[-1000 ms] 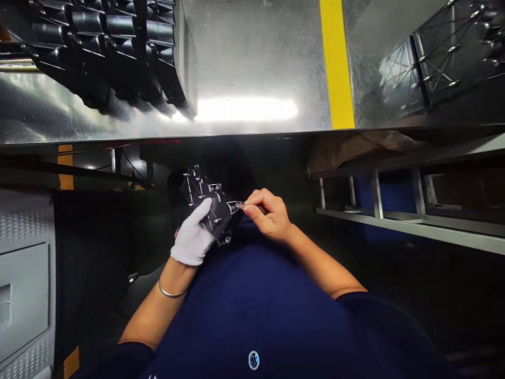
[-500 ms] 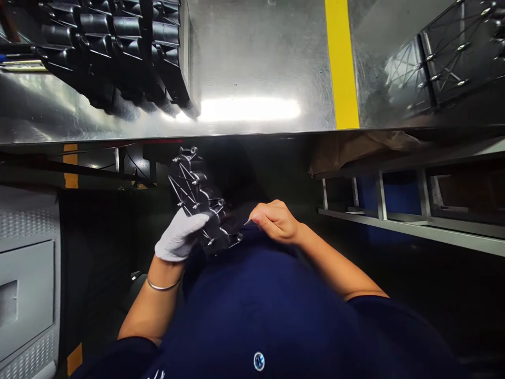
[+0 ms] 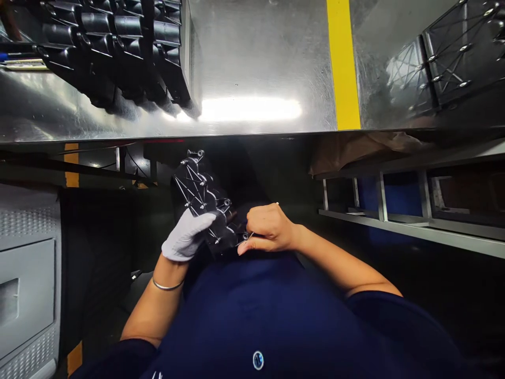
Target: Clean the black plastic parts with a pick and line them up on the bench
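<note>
From the head view, I see my left hand [image 3: 184,238], in a white glove, closed around a black ribbed plastic part [image 3: 205,208]; its grip is pressed onto the lower half of the part, thumb across the ribbed face. The part sits in front of my torso, below the counter's near edge, tilted with its upper end pointing up and left. Small metal-tipped bosses dot its face.

My right hand [image 3: 269,230] is bare and curled, touching the part's lower right corner. Its fingers are pressed together, pinching a thin light-coloured sliver [image 3: 277,203] that pokes out above the knuckles; I cannot tell what it is. The thumb tip rests just beside a boss on the part.

A thin metal bangle [image 3: 168,286] circles my left wrist.

Above, the shiny metal counter [image 3: 252,68] carries a row of black moulded parts [image 3: 118,47] stacked side by side at the upper left. A yellow stripe [image 3: 342,63] runs across the counter. At the upper right lies 1 flat black ribbed panel [image 3: 461,52], mirrored in the metal beside it.

Under the counter on the right, a metal shelf frame [image 3: 394,216] holds crumpled brown paper [image 3: 363,145]. At the left stands a grey cabinet [image 3: 23,284].
</note>
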Available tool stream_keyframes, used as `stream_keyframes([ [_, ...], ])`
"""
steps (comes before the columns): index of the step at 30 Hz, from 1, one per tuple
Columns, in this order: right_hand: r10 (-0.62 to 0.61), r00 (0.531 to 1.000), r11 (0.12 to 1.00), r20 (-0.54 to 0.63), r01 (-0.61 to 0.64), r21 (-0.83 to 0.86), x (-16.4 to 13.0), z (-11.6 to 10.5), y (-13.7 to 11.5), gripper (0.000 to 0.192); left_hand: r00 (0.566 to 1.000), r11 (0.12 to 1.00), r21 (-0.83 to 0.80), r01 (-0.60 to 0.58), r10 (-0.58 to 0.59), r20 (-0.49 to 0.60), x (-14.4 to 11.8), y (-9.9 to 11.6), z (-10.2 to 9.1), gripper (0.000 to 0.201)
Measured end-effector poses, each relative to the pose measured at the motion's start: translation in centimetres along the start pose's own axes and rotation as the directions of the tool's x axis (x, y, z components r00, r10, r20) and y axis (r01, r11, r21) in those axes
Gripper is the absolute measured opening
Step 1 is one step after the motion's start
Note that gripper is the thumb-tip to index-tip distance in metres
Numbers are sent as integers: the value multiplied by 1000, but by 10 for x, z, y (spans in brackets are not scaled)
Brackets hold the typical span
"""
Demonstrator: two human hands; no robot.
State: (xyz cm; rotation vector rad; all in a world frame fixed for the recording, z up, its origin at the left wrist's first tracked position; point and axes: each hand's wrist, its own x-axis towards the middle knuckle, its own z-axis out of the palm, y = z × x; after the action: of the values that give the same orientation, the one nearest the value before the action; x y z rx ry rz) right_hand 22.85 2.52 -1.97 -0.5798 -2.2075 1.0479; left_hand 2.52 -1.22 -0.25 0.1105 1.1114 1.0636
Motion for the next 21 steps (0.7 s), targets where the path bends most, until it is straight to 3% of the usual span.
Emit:
stream_keyframes([
  [3, 26, 994, 999, -106, -31, -43, 0, 0, 2, 46, 999, 1000, -12, -1, 0, -32, 1, -4, 1, 35],
  [8, -12, 995, 992, -101, -1, -127, 1, -2, 3, 51, 999, 1000, -22, 3, -4, -42, 2, -12, -1, 27],
  [14, 89, 988, 984, -130, -108, -145, 3, -5, 4, 51, 993, 990, -127, 55, -68, -97, 5, -19, 5, 14],
  [21, 19, 983, 946, -181, -77, -315, 1, -8, 8, 48, 978, 972, -207, 114, -146, -149, 5, -17, 20, 9],
])
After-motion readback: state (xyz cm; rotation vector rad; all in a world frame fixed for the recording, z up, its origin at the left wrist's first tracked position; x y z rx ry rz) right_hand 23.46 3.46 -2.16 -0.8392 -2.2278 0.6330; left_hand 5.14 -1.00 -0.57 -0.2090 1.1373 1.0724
